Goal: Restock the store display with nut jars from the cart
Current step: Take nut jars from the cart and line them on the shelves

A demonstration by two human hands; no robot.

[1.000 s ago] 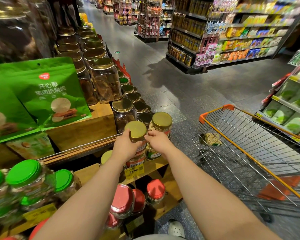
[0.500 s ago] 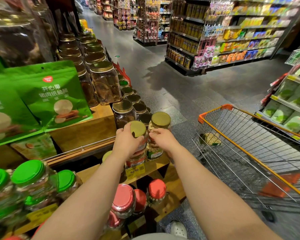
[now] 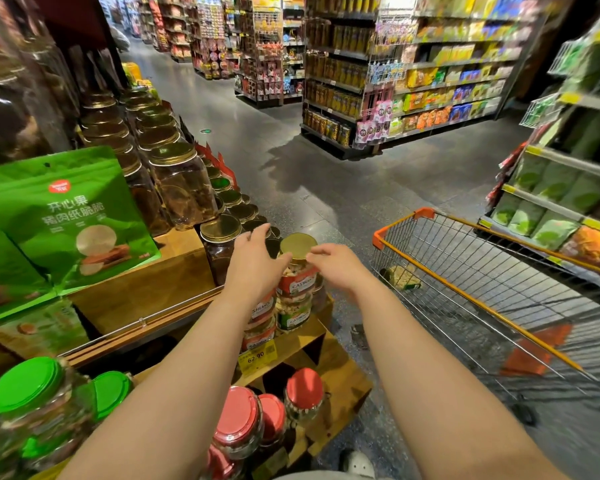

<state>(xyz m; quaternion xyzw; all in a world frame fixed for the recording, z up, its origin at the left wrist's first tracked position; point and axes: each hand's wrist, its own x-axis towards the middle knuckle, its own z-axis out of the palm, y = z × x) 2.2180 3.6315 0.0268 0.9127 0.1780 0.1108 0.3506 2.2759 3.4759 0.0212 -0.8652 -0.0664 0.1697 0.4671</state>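
The cashew jar [image 3: 297, 268] stands upright, gold lid skyward; your left hand [image 3: 253, 265] and right hand [image 3: 340, 266] flank it, fingers spread, gripping nothing.

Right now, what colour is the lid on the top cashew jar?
Gold; the lid shows best in the head view.

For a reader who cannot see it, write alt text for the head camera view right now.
Two bare hands, left hand and right hand, hover open on either side of a gold-lidded clear plastic cashew jar stacked on a wooden display shelf. An orange-rimmed wire shopping cart stands to the right in a supermarket aisle.
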